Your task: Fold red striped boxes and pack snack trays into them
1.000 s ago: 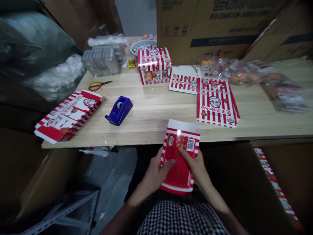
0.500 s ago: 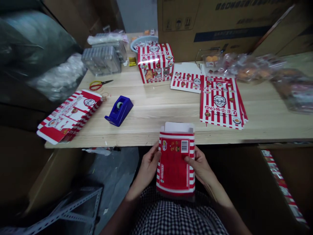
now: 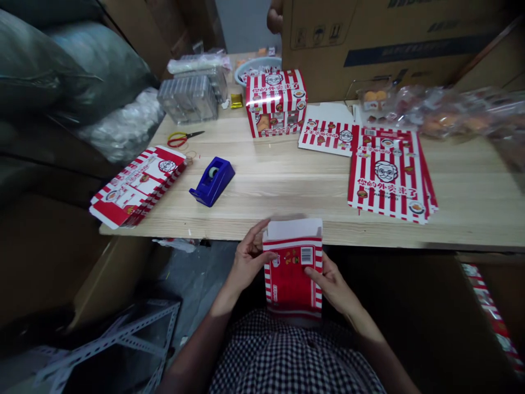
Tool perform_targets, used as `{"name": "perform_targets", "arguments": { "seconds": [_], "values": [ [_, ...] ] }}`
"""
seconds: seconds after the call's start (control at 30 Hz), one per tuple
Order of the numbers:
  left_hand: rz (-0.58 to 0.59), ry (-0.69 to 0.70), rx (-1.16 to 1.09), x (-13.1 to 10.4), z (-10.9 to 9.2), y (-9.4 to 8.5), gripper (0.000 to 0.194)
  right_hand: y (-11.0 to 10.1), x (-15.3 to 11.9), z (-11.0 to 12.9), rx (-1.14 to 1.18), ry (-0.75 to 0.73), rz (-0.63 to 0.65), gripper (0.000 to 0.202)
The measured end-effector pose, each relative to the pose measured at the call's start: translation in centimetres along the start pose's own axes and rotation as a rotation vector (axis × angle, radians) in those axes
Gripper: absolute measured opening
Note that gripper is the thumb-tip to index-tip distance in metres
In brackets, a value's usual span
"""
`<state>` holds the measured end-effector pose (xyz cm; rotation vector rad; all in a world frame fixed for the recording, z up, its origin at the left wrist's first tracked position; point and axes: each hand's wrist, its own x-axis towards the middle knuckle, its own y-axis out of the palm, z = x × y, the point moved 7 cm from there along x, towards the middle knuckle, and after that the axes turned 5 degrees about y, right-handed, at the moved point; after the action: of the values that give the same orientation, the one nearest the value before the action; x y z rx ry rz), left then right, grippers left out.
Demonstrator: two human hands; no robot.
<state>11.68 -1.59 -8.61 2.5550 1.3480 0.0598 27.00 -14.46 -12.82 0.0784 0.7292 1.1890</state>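
Note:
A red and white striped carton (image 3: 292, 284) with a barcode and a white flap at its top is held over my lap, just in front of the table edge. My left hand (image 3: 250, 260) grips its upper left side, thumb on the front and fingers behind the edge. On the right side, my right hand (image 3: 334, 282) pinches the carton with its thumb on the red face. Beyond lie a blue tape dispenser (image 3: 213, 183), a stack of folded cartons (image 3: 137, 189) and flat striped sheets (image 3: 385, 180).
On the table (image 3: 266, 191) are scissors (image 3: 180, 139), an assembled striped box (image 3: 276, 104), clear plastic cases (image 3: 188, 101), a blue bowl (image 3: 241, 71) and bagged food items (image 3: 463, 115). A large cardboard box (image 3: 320, 71) stands behind; another person's hand (image 3: 274, 19) shows beside it.
My left hand has moved up the carton's left side towards its top corner. The view has shifted a little left, and another person's hand has appeared at the top.

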Motion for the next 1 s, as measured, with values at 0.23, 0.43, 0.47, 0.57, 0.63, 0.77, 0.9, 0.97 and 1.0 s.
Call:
{"name": "perform_targets", "arguments": {
  "seconds": [0.23, 0.43, 0.47, 0.57, 0.63, 0.77, 0.9, 0.97, 1.0],
  "values": [
    [-0.013, 0.036, 0.052, -0.3, -0.2, -0.3, 0.065, -0.7, 0.0, -1.1, 0.069, -0.015, -0.107, 0.049],
    [0.0, 0.066, 0.052, 0.8, 0.3, -1.0, 0.048, -0.6, 0.1, 0.4, 0.002, -0.045, -0.05, 0.052],
    [-0.013, 0.051, 0.063, 0.9, 0.6, -1.3, 0.047, -0.7, 0.0, 1.1, -0.006, -0.082, -0.067, 0.058],
    [-0.008, 0.02, 0.086, 1.0, 1.1, -1.6, 0.046, -1.0, -0.6, 3.4, -0.016, -0.227, -0.149, 0.07],
    [0.019, 0.013, 0.12, 0.8, 0.9, -1.6, 0.043, -1.0, -0.9, 4.4, -0.029, -0.304, -0.209, 0.065],
    [0.055, 0.021, 0.27, 0.2, -0.3, -1.6, 0.036, -0.9, -1.2, 5.2, -0.054, -0.383, -0.282, 0.051],
    [0.07, 0.031, 0.337, -0.2, -0.9, -1.9, 0.033, -0.3, -0.5, 5.7, -0.185, -0.379, -0.217, 0.035],
    [0.08, 0.041, 0.34, 0.0, -1.2, -1.8, 0.032, -0.1, 0.1, 6.1, -0.243, -0.321, -0.184, 0.033],
    [0.082, 0.052, 0.348, 0.2, -1.5, -1.6, 0.031, -0.1, 0.3, 6.4, -0.257, -0.294, -0.185, 0.034]
  ]
}}
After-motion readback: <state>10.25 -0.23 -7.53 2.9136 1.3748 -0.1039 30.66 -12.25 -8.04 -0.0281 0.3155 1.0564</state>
